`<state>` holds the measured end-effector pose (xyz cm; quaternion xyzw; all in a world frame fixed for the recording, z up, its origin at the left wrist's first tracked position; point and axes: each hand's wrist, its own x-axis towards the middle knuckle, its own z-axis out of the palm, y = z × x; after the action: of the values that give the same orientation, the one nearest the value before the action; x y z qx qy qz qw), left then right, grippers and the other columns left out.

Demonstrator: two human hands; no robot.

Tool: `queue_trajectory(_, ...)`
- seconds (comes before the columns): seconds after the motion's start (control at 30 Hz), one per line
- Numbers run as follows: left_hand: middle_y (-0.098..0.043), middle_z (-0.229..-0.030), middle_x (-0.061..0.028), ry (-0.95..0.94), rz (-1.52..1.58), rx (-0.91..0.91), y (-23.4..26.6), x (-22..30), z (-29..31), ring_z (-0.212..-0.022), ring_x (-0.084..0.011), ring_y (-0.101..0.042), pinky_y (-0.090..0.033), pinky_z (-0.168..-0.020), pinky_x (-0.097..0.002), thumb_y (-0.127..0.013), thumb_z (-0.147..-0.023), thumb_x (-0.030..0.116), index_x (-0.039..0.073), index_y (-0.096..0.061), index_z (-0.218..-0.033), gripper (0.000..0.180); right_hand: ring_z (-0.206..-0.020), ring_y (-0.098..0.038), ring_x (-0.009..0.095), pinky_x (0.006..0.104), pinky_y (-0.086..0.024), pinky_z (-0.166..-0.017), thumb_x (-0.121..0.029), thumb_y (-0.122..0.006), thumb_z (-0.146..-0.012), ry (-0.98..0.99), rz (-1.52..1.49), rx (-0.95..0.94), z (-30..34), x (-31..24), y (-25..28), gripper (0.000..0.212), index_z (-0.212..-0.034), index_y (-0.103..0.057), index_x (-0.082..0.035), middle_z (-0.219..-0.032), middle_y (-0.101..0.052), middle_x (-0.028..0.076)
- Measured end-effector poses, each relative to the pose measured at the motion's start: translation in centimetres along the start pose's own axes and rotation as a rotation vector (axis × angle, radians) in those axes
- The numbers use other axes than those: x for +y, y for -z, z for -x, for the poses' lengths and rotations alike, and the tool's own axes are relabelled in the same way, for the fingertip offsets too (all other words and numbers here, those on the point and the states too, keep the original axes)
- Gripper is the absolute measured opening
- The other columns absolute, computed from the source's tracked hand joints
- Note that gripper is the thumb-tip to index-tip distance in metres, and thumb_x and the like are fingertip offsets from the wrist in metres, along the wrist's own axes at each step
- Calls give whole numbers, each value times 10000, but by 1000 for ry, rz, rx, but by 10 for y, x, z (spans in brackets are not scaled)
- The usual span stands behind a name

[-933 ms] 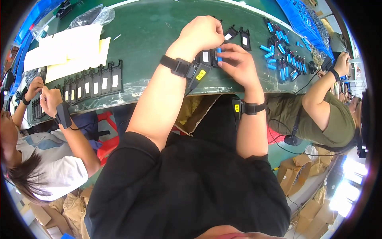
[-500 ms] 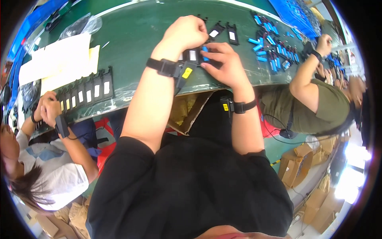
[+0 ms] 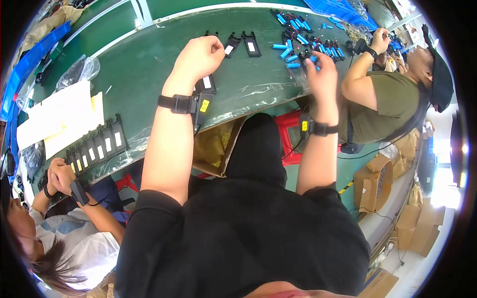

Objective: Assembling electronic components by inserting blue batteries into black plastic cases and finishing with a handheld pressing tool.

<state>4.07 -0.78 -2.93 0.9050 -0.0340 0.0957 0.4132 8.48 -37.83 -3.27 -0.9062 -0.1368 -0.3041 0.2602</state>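
My left hand (image 3: 201, 57) is closed, its fingers curled in above a flat black plastic holder (image 3: 206, 85) with a white label. Whatever those fingers may grip is hidden. My right hand (image 3: 322, 74) is over at the near edge of a pile of blue cylindrical cells (image 3: 300, 38) with dark wired parts. Its thumb and forefinger are beside a small blue piece (image 3: 313, 58); motion blur hides whether they pinch it. Beyond my left hand lie two more black holders, a tilted one (image 3: 232, 45) and a straighter one (image 3: 252, 45), both white-labelled.
On the left, a row of black labelled holders (image 3: 99, 146) runs along the green table's (image 3: 164, 64) edge beside a co-worker's hands (image 3: 60, 176). Paper sheets (image 3: 54, 111) lie behind it. Another co-worker (image 3: 377, 94) is at the right. An open cardboard box (image 3: 213, 154) stands below the edge.
My right hand has moved right, away from the holder by my left hand, to the blue cells. My left hand stays curled near the holders. The whole view has shifted.
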Motion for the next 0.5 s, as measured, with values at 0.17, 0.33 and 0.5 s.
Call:
queue_trajectory(0.17,-783,-876,-116,-3,3,-6,1,0,-3,-780,-221,-720,-572,-762,-367,-685,-978,179,18,-779,-1070,208,-1118,-707,448,531,-555,-1021,-219,-801,-934,-88,375,-165,-42,84,-8,320,-1206,-777,-51,-1169,-759,243)
queue_trajectory(0.33,-794,-901,-129,48,0,-12,5,4,-4,-833,-271,-749,-591,-796,-392,-670,-967,191,41,-799,-1059,218,-1161,-695,426,525,-528,-1074,-125,-744,-865,52,454,36,-48,80,-28,332,-1188,-796,-72,-1235,-758,212)
queue_trajectory(0.5,-804,-954,-169,43,4,-20,4,11,-6,-913,-348,-778,-609,-839,-432,-655,-952,200,60,-809,-1046,228,-1224,-607,372,494,-505,-1067,-196,-833,-783,213,208,-144,-28,-5,-23,372,-1150,-842,-134,-1258,-702,112)
